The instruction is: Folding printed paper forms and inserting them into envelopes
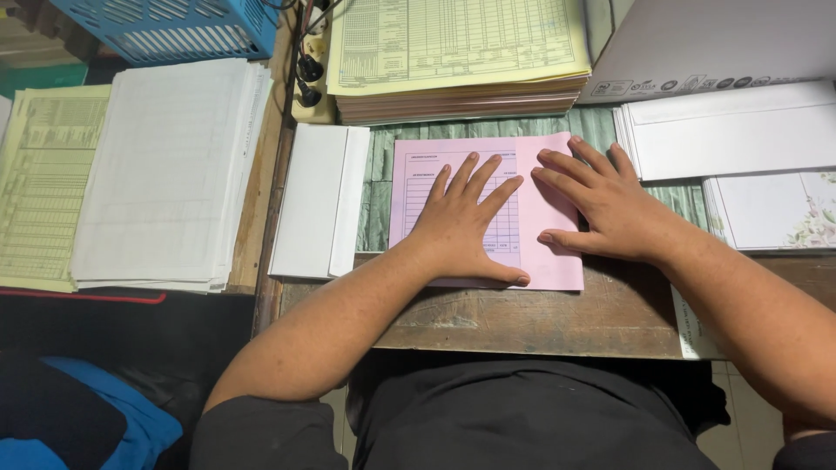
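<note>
Both hands lie flat on a pink form sheet [544,209] at the middle of the wooden bench [540,318], fingers spread and palms down, gripping nothing. Left hand [466,222] presses on the printed half of the sheet, its thumb stretched along the sheet's near edge; right hand [601,204] rests just beside it on the plain pink part that appears to be folded over the printed side, thumb pointing toward the left hand. Near the sheet's bottom edge the bare, worn wood of the bench shows, and below that the person's dark shirt. Just to the left of the pink sheet lies a stack of white envelopes [318,200], near it but not touching. Farther left, past the bench edge, sits a thick pile of white printed sheets [161,170] with a yellow-green ruled form pile [39,183] beside it. To the right of the hands lie more white envelopes [731,130] and, nearer, cards with a floral corner [775,213]. Beyond the pink sheet stands a tall stack of pale yellow forms [457,43] over pink pages, with a power strip and black plugs [309,70] to its left. At the far left corner is a blue plastic basket [170,26].
</note>
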